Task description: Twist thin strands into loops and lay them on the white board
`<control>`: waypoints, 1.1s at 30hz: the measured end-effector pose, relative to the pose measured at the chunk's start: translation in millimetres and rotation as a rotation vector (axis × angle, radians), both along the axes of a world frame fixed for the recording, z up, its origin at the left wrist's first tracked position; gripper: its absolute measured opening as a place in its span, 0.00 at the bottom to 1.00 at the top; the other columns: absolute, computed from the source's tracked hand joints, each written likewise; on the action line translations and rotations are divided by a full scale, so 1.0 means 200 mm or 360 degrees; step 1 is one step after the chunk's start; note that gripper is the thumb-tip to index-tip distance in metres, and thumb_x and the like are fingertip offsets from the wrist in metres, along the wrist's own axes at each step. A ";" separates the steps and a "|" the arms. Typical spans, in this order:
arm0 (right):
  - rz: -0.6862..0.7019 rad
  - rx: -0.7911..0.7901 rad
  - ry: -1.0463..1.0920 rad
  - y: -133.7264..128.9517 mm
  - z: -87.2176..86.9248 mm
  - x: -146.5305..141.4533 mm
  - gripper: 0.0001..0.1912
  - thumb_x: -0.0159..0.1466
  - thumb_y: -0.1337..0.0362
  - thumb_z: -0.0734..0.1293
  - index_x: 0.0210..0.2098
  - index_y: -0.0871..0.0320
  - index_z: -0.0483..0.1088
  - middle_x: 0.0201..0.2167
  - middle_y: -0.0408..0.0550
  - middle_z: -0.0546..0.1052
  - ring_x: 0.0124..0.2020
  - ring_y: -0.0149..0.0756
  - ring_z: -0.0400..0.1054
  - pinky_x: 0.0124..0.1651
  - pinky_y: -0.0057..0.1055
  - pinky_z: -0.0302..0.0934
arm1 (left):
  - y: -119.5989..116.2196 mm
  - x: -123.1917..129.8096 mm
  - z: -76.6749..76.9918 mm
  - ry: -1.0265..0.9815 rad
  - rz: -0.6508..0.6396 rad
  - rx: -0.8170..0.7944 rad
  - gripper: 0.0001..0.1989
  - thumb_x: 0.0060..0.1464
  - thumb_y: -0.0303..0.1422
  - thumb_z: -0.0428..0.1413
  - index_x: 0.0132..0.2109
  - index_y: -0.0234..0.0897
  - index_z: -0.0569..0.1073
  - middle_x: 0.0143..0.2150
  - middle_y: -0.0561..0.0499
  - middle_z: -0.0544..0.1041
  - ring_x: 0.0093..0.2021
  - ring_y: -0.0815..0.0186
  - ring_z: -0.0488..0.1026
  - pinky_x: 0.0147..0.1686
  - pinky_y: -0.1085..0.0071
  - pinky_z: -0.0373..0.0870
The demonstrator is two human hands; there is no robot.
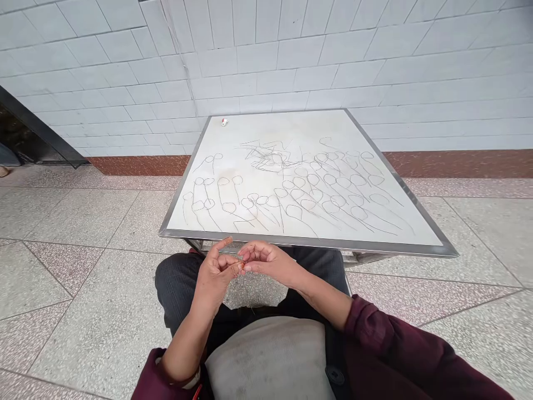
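Note:
My left hand (216,272) and my right hand (266,261) meet above my lap, just below the table's near edge. Both pinch a thin dark wire (246,289) between thumb and fingertips; its loose end hangs down between my knees. On the white table top (233,133) lie several finished wire loops with long tails (333,191), set out in rows. A tangle of unshaped wire (270,155) sits behind them near the middle.
The table has a metal rim (308,243) and stands against a white tiled wall. A small red and white object (224,121) lies at the table's far left corner. Speckled stone floor surrounds the table. A dark ramp edge (37,130) runs at far left.

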State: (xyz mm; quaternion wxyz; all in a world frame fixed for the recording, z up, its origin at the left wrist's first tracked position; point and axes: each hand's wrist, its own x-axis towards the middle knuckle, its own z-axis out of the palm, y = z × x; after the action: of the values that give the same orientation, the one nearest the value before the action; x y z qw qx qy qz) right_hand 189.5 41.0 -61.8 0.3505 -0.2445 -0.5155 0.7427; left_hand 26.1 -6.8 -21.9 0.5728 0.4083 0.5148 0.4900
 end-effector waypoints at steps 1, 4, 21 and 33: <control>0.0017 -0.0040 0.0011 0.00 0.01 0.01 0.16 0.56 0.63 0.74 0.42 0.54 0.71 0.35 0.41 0.70 0.34 0.28 0.67 0.36 0.26 0.60 | 0.00 0.00 0.00 -0.0014 0.0007 0.0005 0.32 0.47 0.30 0.63 0.59 0.34 0.63 0.25 0.57 0.76 0.27 0.70 0.70 0.30 0.74 0.63; 0.0023 -0.0152 0.0067 -0.01 0.02 0.01 0.14 0.55 0.64 0.75 0.41 0.54 0.72 0.35 0.41 0.70 0.33 0.27 0.66 0.32 0.24 0.58 | 0.00 0.01 -0.01 -0.0022 0.0042 -0.0012 0.32 0.45 0.30 0.65 0.58 0.35 0.64 0.26 0.57 0.77 0.27 0.70 0.71 0.31 0.74 0.64; 0.0036 -0.0179 0.0011 0.01 0.01 0.03 0.12 0.56 0.59 0.74 0.35 0.59 0.73 0.28 0.42 0.73 0.28 0.27 0.64 0.32 0.26 0.56 | 0.01 0.02 -0.02 -0.0190 0.0014 -0.0248 0.25 0.45 0.32 0.67 0.51 0.36 0.72 0.26 0.55 0.78 0.27 0.72 0.73 0.29 0.76 0.64; 0.0052 -0.0131 -0.0112 0.00 0.04 0.05 0.12 0.58 0.57 0.72 0.33 0.58 0.70 0.26 0.40 0.72 0.27 0.27 0.63 0.30 0.26 0.55 | 0.00 0.02 -0.02 -0.0300 -0.0086 -0.0263 0.25 0.44 0.31 0.67 0.51 0.38 0.73 0.29 0.52 0.78 0.31 0.69 0.74 0.34 0.73 0.66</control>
State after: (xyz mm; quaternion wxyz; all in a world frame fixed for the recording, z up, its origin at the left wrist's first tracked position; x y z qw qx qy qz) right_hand 199.0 41.1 -53.2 0.3096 -0.2761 -0.5006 0.7599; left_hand 30.9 -7.1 -26.5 0.6633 0.3256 0.4862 0.4666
